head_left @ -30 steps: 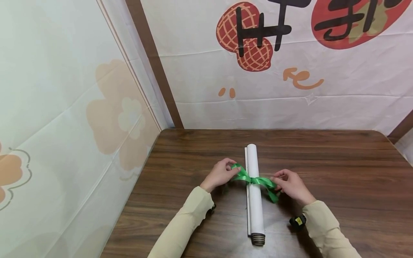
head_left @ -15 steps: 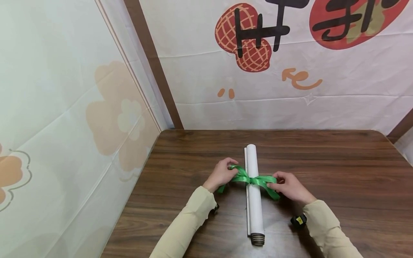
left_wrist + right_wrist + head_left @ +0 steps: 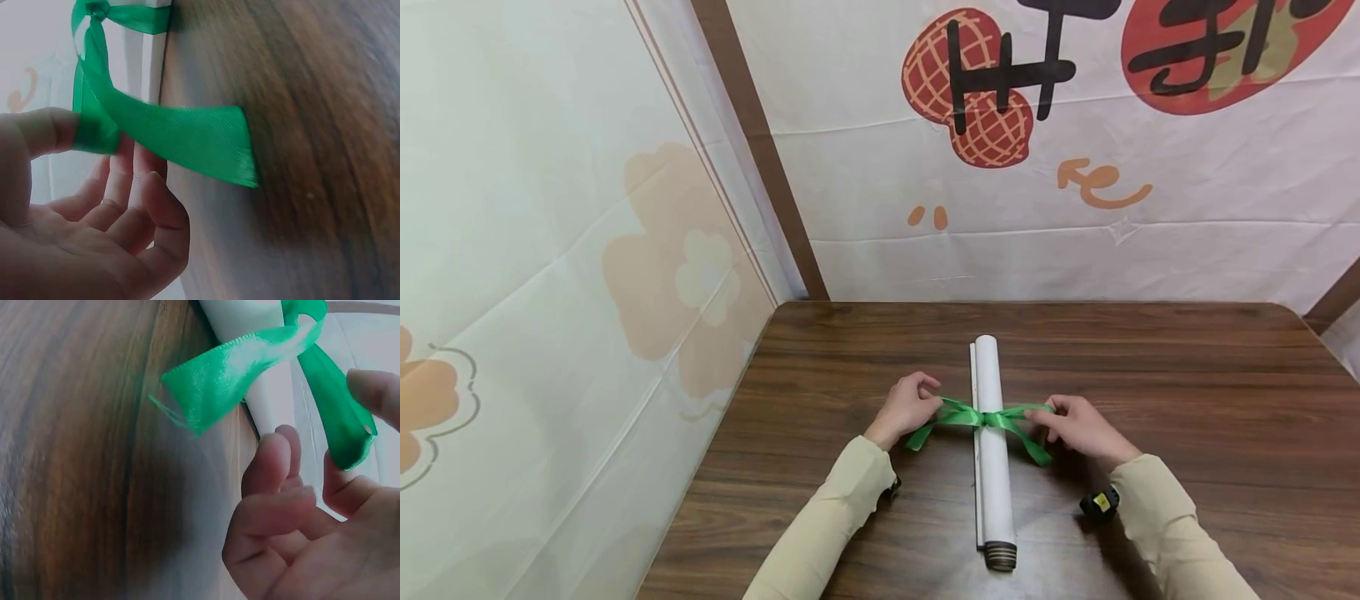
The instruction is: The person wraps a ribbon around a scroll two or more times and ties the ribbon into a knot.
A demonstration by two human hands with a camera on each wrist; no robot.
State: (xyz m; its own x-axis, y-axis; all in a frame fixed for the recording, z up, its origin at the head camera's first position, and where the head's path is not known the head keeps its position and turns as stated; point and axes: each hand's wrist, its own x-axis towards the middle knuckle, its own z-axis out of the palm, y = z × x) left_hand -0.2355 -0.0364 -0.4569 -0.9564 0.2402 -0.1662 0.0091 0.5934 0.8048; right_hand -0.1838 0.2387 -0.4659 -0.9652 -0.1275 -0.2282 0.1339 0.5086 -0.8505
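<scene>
A white paper roll (image 3: 997,492) lies lengthwise on the brown table, with a green ribbon (image 3: 985,419) tied in a bow around its middle. On the left side, my left hand (image 3: 904,412) pinches the end of one bow loop (image 3: 95,132); a loose tail (image 3: 187,140) hangs beside the fingers. My right hand (image 3: 1084,429) holds the opposite loop (image 3: 340,419) between thumb and forefinger, its other fingers curled. The right tail (image 3: 215,378), frayed at its tip, hangs free over the table. The knot sits on top of the roll.
The wood-grain table (image 3: 1210,417) reaches back to a printed white cloth wall (image 3: 865,267). Another cloth wall (image 3: 550,333) with flower prints runs along the left. A dark striped end (image 3: 1000,556) shows at the roll's near side.
Both loops have been drawn out flatter and narrower, and the left tail now hangs in view below my left hand. My right hand has shifted its hold on its loop. The roll stays in place.
</scene>
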